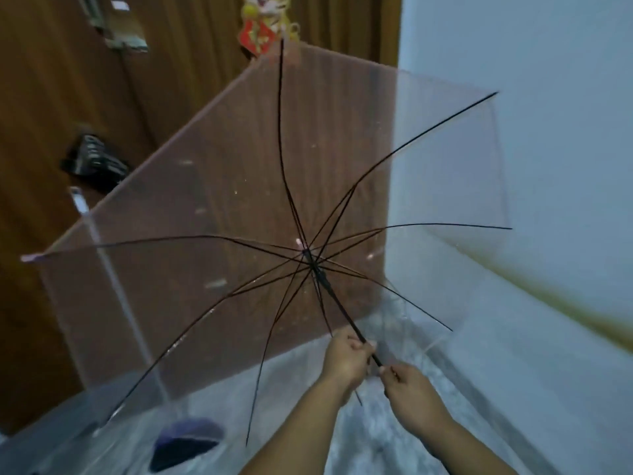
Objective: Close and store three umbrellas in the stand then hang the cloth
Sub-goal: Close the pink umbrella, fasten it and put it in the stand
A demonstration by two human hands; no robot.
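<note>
A clear umbrella (239, 186) with a pinkish rim and thin black ribs is spread fully open in front of me, its inside facing the camera. Its black shaft (337, 303) runs down toward my hands. My left hand (346, 358) is closed around the shaft higher up. My right hand (409, 385) grips the shaft's lower end just below it. A second clear umbrella (102, 269) with a pale shaft shows through the canopy at the left. No stand or cloth can be made out.
A brown wooden door (51, 97) with a dark lock (94, 162) fills the left. A red and yellow ornament (263, 25) hangs at the top. A pale wall (531, 97) is at the right. A dark blue object (186, 443) lies on the grey floor.
</note>
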